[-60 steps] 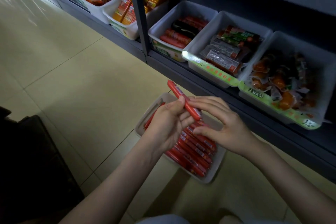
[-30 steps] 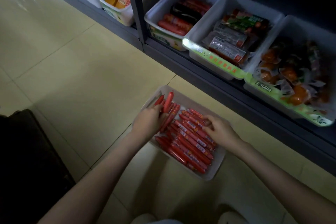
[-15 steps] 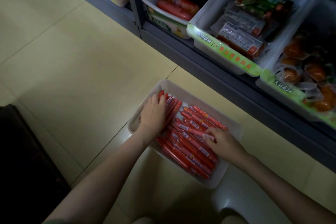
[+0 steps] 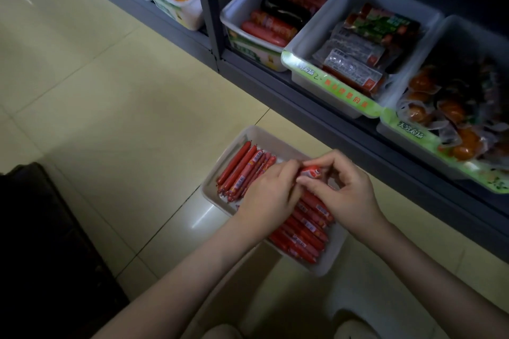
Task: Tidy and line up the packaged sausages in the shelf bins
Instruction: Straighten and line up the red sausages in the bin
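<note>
Closest to me, both forearms reach down over the tiled floor (image 4: 124,96). My left grip (image 4: 271,192) and right grip (image 4: 344,192) meet just above the white bin (image 4: 264,136), each pinching the same red sausage (image 4: 311,172) at the fingertips. The bin sits on the floor and holds packaged sausages (image 4: 242,170) in two lined-up groups: one at its far end, one under my right wrist. Beyond, on the shelf (image 4: 330,121), sit three bins side by side: thick sausages (image 4: 270,25), flat vacuum packs (image 4: 355,63), and orange snack packs (image 4: 451,110).
</note>
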Tool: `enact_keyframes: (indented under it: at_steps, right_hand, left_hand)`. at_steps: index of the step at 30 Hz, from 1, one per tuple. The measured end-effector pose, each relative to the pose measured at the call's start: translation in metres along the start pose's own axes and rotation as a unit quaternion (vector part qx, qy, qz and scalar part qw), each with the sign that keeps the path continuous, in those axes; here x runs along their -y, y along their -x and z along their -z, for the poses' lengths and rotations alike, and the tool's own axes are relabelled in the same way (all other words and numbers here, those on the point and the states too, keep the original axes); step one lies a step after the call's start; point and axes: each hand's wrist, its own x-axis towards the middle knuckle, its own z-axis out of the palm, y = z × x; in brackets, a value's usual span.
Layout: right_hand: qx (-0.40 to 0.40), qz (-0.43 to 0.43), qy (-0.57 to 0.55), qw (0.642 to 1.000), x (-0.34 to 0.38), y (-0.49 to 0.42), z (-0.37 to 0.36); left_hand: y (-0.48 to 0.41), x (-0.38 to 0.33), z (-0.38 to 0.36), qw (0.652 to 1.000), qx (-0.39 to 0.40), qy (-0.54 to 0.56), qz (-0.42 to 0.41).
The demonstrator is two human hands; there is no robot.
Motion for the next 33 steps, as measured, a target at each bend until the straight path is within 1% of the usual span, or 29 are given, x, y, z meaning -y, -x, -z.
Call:
enact_keyframes:
  at_steps: [4, 9, 13, 15, 18, 20, 22, 24, 25, 26, 27, 28, 29, 30, 31, 32, 33]
  right_hand:
    - [-0.018, 0.067, -0.014, 0.997, 0.013, 0.007, 0.003]
    - [-0.009, 0.157, -0.006, 0.988, 0.019, 0.017, 0.003]
    - [-0.003, 0.196, 0.003, 0.981, 0.021, 0.021, 0.006]
    - [0.001, 0.201, -0.001, 0.980, 0.023, 0.022, 0.010]
    - [0.019, 0.178, -0.015, 0.984, 0.028, 0.021, 0.015]
    - [0.031, 0.167, -0.022, 0.985, 0.031, 0.020, 0.018]
    - [0.045, 0.143, -0.046, 0.988, 0.031, 0.018, 0.020]
    - [0.056, 0.115, -0.057, 0.990, 0.030, 0.015, 0.022]
    - [0.060, 0.111, -0.041, 0.991, 0.027, 0.013, 0.022]
    - [0.067, 0.111, -0.013, 0.991, 0.025, 0.012, 0.021]
    - [0.078, 0.118, 0.024, 0.990, 0.022, 0.011, 0.019]
    - [0.096, 0.134, 0.064, 0.984, 0.018, 0.012, 0.017]
    - [0.113, 0.155, 0.101, 0.976, 0.014, 0.013, 0.015]
    - [0.127, 0.174, 0.126, 0.968, 0.010, 0.014, 0.014]
    - [0.130, 0.187, 0.137, 0.964, 0.008, 0.015, 0.013]
    - [0.127, 0.193, 0.135, 0.964, 0.007, 0.015, 0.013]
    - [0.119, 0.198, 0.127, 0.965, 0.008, 0.015, 0.013]
  left_hand:
    - [0.004, -0.013, 0.014, 0.999, -0.031, -0.004, -0.040]
    - [0.010, -0.023, 0.025, 0.996, -0.056, 0.006, -0.069]
    - [0.013, -0.031, 0.031, 0.993, -0.075, -0.006, -0.087]
    - [0.013, -0.033, 0.032, 0.992, -0.081, -0.006, -0.100]
    - [0.014, -0.037, 0.034, 0.991, -0.081, -0.007, -0.109]
    - [0.015, -0.036, 0.036, 0.992, -0.063, -0.009, -0.112]
    - [0.014, -0.033, 0.037, 0.994, -0.025, 0.007, -0.104]
    - [0.013, -0.030, 0.038, 0.997, 0.009, 0.029, -0.077]
    - [0.013, -0.031, 0.037, 0.998, 0.011, 0.050, -0.046]
    - [0.013, -0.032, 0.036, 0.996, 0.005, 0.092, 0.006]
    - [0.011, -0.036, 0.038, 0.980, -0.003, 0.181, 0.089]
    - [0.007, -0.041, 0.041, 0.933, -0.010, 0.308, 0.184]
    - [0.002, -0.043, 0.043, 0.858, -0.013, 0.441, 0.265]
    - [-0.003, -0.043, 0.045, 0.773, -0.023, 0.543, 0.327]
    - [-0.007, -0.041, 0.046, 0.705, -0.032, 0.601, 0.375]
    - [-0.009, -0.039, 0.048, 0.655, -0.031, 0.633, 0.413]
    - [-0.009, -0.039, 0.049, 0.619, -0.019, 0.652, 0.437]
